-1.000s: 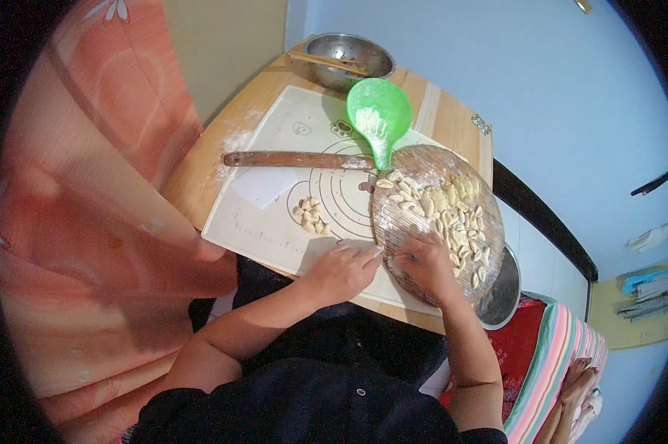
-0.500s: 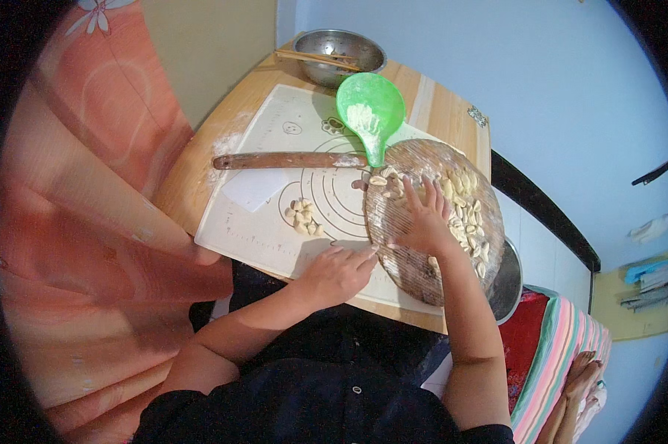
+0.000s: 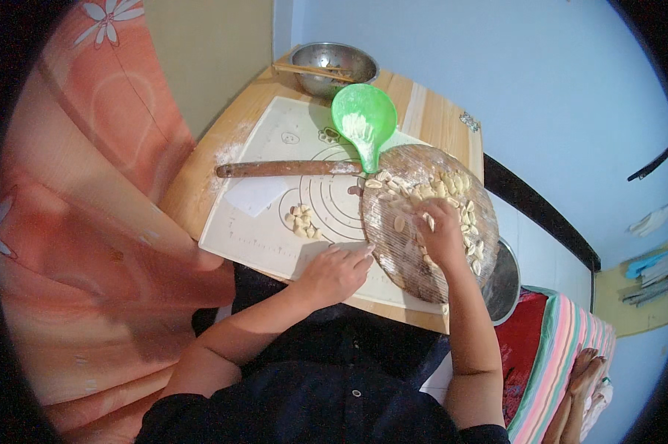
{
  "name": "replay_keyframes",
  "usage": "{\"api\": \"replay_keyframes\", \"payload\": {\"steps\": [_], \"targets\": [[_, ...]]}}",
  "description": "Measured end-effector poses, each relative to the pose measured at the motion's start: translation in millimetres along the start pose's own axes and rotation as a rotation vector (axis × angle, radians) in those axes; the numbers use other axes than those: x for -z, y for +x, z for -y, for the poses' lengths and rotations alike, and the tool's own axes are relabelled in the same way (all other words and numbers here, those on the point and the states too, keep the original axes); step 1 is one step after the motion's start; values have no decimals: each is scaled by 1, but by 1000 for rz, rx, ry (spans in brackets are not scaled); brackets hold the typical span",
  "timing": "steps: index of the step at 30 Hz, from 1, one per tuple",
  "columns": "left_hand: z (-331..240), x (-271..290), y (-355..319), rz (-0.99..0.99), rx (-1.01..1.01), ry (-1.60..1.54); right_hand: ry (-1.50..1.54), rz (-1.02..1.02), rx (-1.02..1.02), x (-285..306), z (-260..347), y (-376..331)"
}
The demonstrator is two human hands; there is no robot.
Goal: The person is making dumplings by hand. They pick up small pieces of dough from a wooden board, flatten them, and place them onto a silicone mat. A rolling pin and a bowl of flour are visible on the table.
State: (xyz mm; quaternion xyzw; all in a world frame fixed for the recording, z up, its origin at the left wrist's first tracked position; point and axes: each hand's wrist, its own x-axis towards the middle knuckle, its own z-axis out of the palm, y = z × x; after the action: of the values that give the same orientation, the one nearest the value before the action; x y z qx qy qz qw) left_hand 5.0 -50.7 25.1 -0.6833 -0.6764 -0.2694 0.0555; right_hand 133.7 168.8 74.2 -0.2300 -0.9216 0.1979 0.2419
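A round ridged board (image 3: 400, 259) on the right of the table bears several small shaped pieces of pale dough (image 3: 452, 185). Over its middle is my right hand (image 3: 443, 233), fingers curled down and drawn together around a small dough piece (image 3: 430, 220), partly hidden by them. Left of those fingers lies a flattened oval piece of dough (image 3: 399, 223). My left hand (image 3: 334, 272) rests at the near edge of the pale baking mat (image 3: 252, 244), fingers loosely stretched toward the board, holding nothing visible. A small heap of dough lumps (image 3: 302, 221) sits on the mat.
A wooden rolling pin (image 3: 289, 169) lies across the mat, its right end near a green ladle (image 3: 365, 115) holding flour. Behind stands a metal bowl (image 3: 323, 55) with chopsticks (image 3: 311, 71). Another metal vessel (image 3: 505, 285) shows beyond the board. Another person's feet (image 3: 585, 370) rest at lower right.
My right hand was spread over the board; its fingers are now drawn together and lower on the board. The left hand has hardly moved. The whole view has shifted slightly.
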Motion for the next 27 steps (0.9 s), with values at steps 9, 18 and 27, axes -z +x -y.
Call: {"api": "replay_keyframes", "payload": {"steps": [9, 18, 27], "targets": [[-1, 2, -2, 13, 7, -2, 8, 36, 69, -8, 23, -12], [-2, 2, -4, 60, -27, 107, 186, 321, 30, -41, 83, 22], [1, -7, -4, 66, -30, 58, 237, 276, 452, -111, 112, 52]]}}
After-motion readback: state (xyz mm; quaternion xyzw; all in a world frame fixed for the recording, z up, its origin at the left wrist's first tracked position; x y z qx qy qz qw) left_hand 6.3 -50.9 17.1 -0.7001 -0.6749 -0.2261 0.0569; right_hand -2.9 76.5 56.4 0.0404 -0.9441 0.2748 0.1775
